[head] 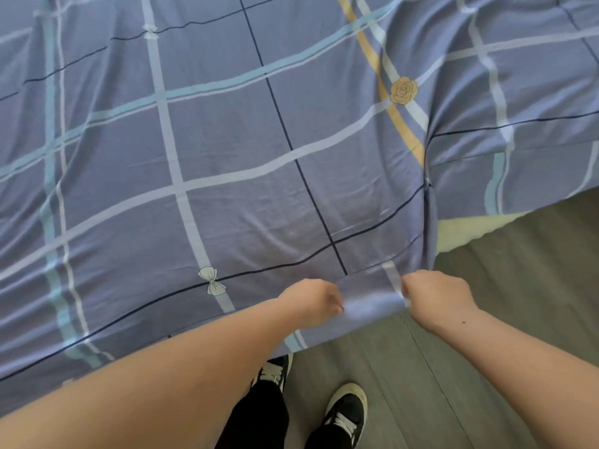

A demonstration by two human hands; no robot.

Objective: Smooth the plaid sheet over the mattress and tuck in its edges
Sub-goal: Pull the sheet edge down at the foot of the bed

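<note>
Two hands grip the sheet's corner at lower centre: I judge this the pulling-taut step, with the tuck not yet done.

From largest to smallest: sheet (227,150) fills the upper and left frame, draped over the mattress (466,228), whose pale edge peeks out at right under the hanging fabric; it lies mostly flat, with faint ripples mid-frame and a deep fold running down toward the corner. Floor (486,335) shows lower right, my shoes (343,413) at bottom. My left hand (311,303) and right hand (437,299), close together, are each clamped on the bunched hem between them. Next I'd pull down and toward me, then push that corner under the mattress, evenly so the fold flattens.
</note>
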